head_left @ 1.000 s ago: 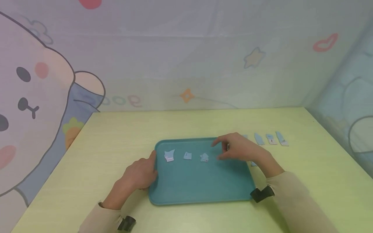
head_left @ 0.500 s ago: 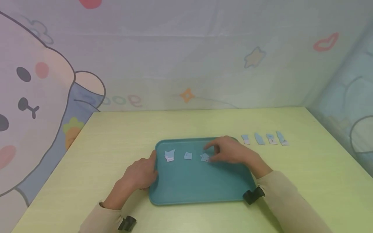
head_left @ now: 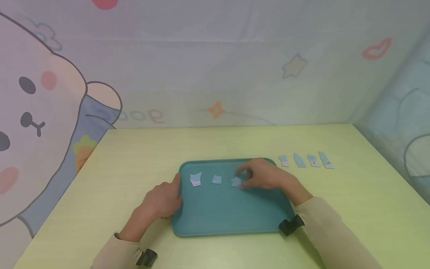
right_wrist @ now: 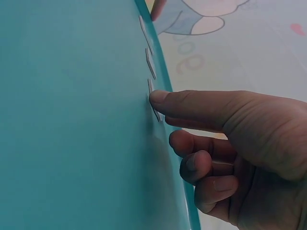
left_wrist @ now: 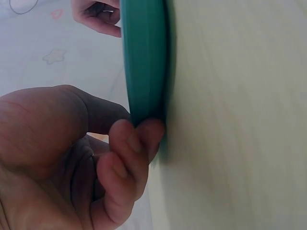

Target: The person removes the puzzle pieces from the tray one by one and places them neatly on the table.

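A teal tray (head_left: pixel 231 213) lies on the table. My left hand (head_left: pixel 162 200) grips its left side, thumb at the rim and fingers curled against the outer edge in the left wrist view. Three flat, jagged pale-blue and white card pieces sit in a row near the tray's far side: a left piece (head_left: pixel 195 179), a middle piece (head_left: pixel 217 179) and a right piece (head_left: pixel 236 181). My right hand (head_left: pixel 263 174) is over the right piece. Its thumb (right_wrist: pixel 160 97) touches that piece in the right wrist view; the index finger stands apart from the thumb, the other fingers loosely bent.
Several similar pieces lie in a row on the pale yellow table (head_left: pixel 356 209) beyond the tray's right corner, among them a narrow blue piece (head_left: pixel 299 160). A printed cloth backdrop (head_left: pixel 188 74) rises along the table's far edge. Both wrists wear black straps.
My right hand has moved left over the tray to the right piece, uncovering the pieces on the table, and has held nearly still since. The left hand has stayed at the tray's edge.
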A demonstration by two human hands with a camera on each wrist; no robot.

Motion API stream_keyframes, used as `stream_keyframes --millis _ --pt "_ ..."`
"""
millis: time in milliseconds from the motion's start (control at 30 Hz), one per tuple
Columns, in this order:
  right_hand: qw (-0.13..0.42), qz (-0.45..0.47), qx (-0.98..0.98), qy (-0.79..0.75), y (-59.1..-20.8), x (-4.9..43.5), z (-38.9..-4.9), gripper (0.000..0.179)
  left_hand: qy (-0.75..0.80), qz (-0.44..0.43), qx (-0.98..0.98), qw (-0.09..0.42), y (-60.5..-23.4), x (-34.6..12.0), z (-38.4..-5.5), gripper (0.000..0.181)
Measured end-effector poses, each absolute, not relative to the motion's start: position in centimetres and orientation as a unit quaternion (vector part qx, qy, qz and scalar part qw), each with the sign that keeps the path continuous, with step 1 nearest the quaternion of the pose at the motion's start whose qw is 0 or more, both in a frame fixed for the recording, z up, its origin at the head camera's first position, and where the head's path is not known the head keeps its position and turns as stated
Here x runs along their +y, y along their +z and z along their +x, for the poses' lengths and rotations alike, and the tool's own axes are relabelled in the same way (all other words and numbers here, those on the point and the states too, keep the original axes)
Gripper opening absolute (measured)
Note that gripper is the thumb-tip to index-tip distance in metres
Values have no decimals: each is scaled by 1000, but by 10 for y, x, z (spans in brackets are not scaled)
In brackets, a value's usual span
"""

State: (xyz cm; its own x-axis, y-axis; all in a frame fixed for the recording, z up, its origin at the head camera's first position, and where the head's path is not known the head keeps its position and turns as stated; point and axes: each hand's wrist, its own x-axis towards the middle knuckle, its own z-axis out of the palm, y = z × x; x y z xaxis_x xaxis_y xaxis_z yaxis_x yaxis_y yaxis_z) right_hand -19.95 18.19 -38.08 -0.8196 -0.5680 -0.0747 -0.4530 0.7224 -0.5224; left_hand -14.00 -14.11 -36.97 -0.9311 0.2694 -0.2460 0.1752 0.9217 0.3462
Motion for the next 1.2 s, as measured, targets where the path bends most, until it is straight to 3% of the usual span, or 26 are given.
stream_keyframes --millis 1200 --pt "117 -281 925 -225 -380 177 -202 28 157 113 971 141 -369 -141 -139 68"
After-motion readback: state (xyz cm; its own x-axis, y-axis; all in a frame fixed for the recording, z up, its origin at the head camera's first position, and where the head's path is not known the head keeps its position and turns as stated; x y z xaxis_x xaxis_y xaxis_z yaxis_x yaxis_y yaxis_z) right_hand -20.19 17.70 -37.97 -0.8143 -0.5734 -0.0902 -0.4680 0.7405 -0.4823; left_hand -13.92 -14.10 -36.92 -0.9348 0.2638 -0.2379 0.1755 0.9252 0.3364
